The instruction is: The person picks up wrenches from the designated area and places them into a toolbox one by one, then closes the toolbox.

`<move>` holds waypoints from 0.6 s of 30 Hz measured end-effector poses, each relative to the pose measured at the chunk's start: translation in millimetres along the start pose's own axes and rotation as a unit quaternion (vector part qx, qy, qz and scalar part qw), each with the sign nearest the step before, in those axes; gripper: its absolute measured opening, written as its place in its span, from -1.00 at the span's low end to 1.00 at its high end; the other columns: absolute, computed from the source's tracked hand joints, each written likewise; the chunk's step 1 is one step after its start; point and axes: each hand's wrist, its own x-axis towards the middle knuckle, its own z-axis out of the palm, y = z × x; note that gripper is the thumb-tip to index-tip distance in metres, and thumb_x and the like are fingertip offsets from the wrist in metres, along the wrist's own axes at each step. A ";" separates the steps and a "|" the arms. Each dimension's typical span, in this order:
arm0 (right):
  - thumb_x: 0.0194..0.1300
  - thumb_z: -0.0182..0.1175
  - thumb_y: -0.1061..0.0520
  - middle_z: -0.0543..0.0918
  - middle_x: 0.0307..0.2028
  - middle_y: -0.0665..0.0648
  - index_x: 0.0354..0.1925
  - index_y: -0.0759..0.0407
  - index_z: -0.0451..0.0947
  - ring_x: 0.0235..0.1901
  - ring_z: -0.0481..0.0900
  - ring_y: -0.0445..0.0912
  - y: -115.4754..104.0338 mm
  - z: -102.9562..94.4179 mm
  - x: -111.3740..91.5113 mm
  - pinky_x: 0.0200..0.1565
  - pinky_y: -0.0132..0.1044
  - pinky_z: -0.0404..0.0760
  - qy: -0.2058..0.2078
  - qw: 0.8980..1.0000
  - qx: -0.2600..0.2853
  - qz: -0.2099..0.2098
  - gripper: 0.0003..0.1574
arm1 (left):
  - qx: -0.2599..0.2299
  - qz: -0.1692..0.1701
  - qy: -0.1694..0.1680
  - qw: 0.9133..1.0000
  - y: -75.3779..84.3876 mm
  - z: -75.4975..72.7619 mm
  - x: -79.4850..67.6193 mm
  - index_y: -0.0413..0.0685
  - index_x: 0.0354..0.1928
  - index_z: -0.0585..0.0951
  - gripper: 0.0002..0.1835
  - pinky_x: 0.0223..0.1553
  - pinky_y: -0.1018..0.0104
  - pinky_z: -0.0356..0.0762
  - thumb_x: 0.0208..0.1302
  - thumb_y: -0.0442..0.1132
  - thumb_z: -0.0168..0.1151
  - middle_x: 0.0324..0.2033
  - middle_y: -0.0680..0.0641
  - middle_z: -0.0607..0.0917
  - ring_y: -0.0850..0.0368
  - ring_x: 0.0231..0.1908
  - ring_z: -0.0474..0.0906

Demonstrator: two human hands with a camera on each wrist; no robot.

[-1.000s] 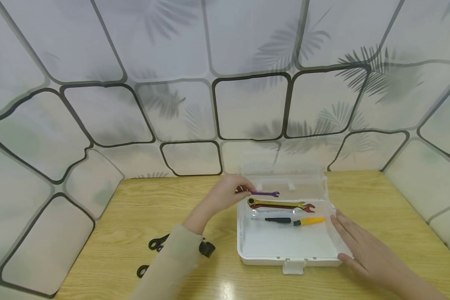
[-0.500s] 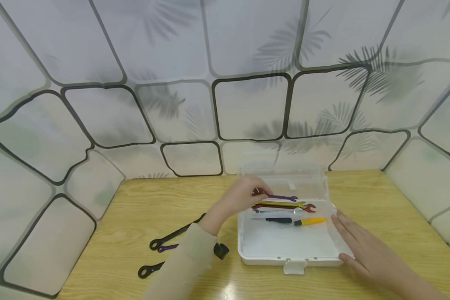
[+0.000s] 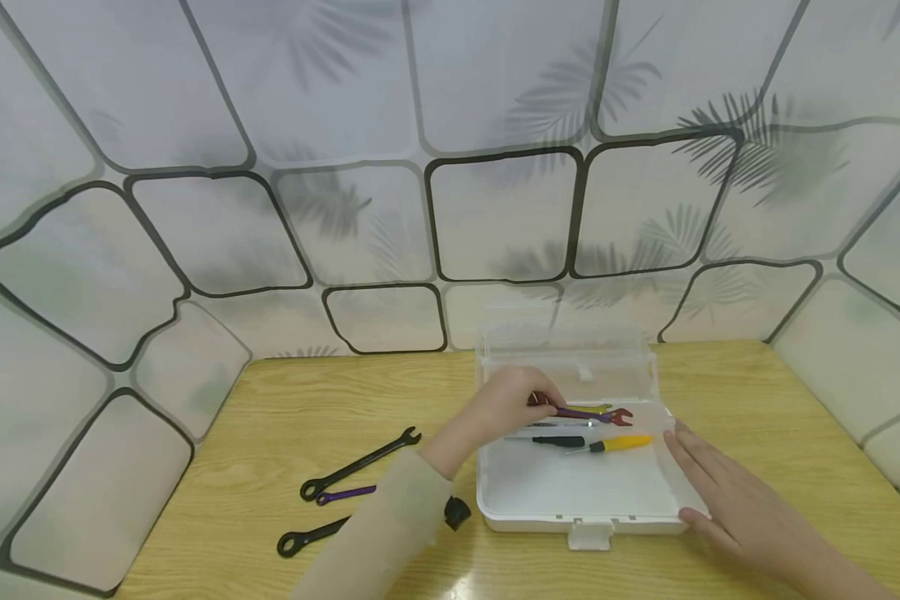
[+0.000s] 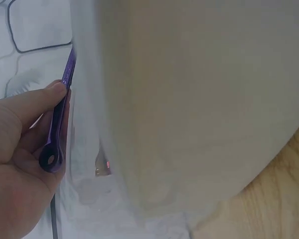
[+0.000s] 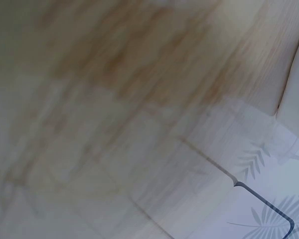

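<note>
My left hand (image 3: 512,403) pinches a purple wrench (image 4: 58,117) between thumb and fingers, over the back part of a white toolbox (image 3: 570,492). In the left wrist view the wrench's ring end lies by the palm, while a pale sleeve (image 4: 199,99) covers much of the picture. Under the hand, inside the box, lie a red wrench (image 3: 622,417) and a yellow wrench (image 3: 596,408), partly hidden. In front of them are a black-handled screwdriver (image 3: 558,441) and a yellow-handled screwdriver (image 3: 622,443). My right hand (image 3: 735,500) rests with extended fingers against the box's right side.
The box's clear lid (image 3: 615,375) stands raised at the back, and its latch (image 3: 590,535) hangs at the front. Left on the wooden table (image 3: 330,400) lie a long black wrench (image 3: 360,462), a small purple wrench (image 3: 345,494) and another black wrench (image 3: 311,537), partly behind the sleeve.
My left hand has carried the purple wrench rightward and down, from the box's back left edge to over the yellow and red wrenches. My right hand has stayed at the box's side.
</note>
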 end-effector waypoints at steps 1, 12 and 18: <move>0.34 0.38 -0.18 -0.16 0.74 0.06 0.69 0.26 -0.04 0.68 -0.41 -0.37 -0.1 0.1 0.0 0.59 -0.59 -0.40 0.000 1.000 0.000 0.000 0.26 | -0.006 -0.004 0.001 1.000 -0.1 1.5 0.3 -0.10 -0.08 0.84 -0.87 -0.16 0.65 0.58 0.42 -0.36 0.40 -0.14 -0.04 0.87 0.23 -0.16 0.75; 0.37 0.37 -0.18 -0.18 0.74 0.03 0.70 0.24 -0.05 0.67 -0.42 -0.38 -0.9 0.0 -0.2 0.59 -0.60 -0.41 -0.005 1.000 0.000 0.003 0.25 | -0.001 -0.028 -0.001 1.000 -2.0 14.8 2.7 -0.04 -0.08 0.84 -0.88 -0.17 0.68 0.59 0.40 -0.32 0.44 -0.14 0.02 0.87 0.34 -0.21 0.71; 0.37 0.37 -0.19 -0.18 0.74 0.03 0.70 0.24 -0.05 0.67 -0.43 -0.39 -0.7 -0.3 -0.1 0.59 -0.60 -0.42 -0.007 1.000 0.000 0.006 0.26 | 0.007 -0.022 -0.004 1.000 -1.4 16.6 3.4 -0.05 -0.10 0.85 -0.89 -0.13 0.68 0.58 0.41 -0.33 0.42 -0.14 0.01 0.87 0.30 -0.18 0.74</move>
